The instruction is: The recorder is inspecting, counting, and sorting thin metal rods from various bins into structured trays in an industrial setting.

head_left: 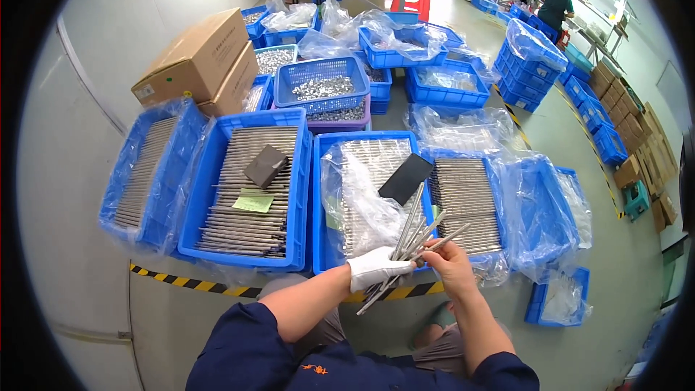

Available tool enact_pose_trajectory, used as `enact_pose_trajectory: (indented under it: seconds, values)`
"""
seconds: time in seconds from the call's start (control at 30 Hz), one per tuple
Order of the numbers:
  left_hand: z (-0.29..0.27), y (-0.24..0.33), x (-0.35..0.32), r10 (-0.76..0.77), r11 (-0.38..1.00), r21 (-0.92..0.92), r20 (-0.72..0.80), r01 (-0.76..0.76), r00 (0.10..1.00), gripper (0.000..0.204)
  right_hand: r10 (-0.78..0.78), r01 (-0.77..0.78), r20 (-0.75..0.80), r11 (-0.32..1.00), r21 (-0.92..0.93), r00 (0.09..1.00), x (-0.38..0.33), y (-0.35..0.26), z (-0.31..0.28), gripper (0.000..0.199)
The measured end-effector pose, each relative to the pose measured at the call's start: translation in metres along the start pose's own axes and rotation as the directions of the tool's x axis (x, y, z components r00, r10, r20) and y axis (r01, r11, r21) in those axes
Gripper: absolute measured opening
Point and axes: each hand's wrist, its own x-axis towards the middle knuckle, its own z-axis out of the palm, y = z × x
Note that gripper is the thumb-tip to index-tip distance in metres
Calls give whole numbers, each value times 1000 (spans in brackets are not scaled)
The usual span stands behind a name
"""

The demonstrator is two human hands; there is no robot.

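Observation:
In front of me, my gloved left hand [375, 268] is closed round a loose bundle of thin metal rods [412, 230], which fan out at several angles. My bare right hand [452, 266] pinches one rod at the bundle's right side, fingertips close to the glove. Just beyond is a blue bin [318, 226] lined with clear plastic, with rods lying in it. A black flat rectangular object [405, 179], like a phone, rests on its right edge. To the right, another bin holds stacked darker rods [465, 199].
A blue bin of rods [239, 146] on the left carries a dark block [266, 166] and a green paper slip [253, 202]. Cardboard boxes [195, 58] stand behind it. A blue basket [318, 72] holds small metal parts. Striped floor tape [195, 284] runs near my feet. Other people are far off.

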Motion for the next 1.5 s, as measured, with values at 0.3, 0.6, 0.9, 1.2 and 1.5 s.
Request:
enact_pose_trajectory:
  seconds: [0.3,0.6,0.9,1.2,1.5]
  values:
    - [4,-7,6,34,990,-136,49,-27,998,35,28,-21,-86,997,76,996,1,-2,-12,18]
    - [7,7,-2,94,952,-284,-71,-111,993,30,-61,147,-204,885,442,977,7,-15,-45,13]
    - [6,10,2,170,893,-395,-150,-216,974,37,361,-472,376,841,264,853,-9,7,-1,16]
    - [1,12,-1,170,939,-265,-200,-221,965,36,461,-612,497,766,195,735,-18,25,14,21]
    - [-23,15,-3,275,901,-219,-377,-374,884,28,433,-637,743,771,-11,511,-31,29,28,21]
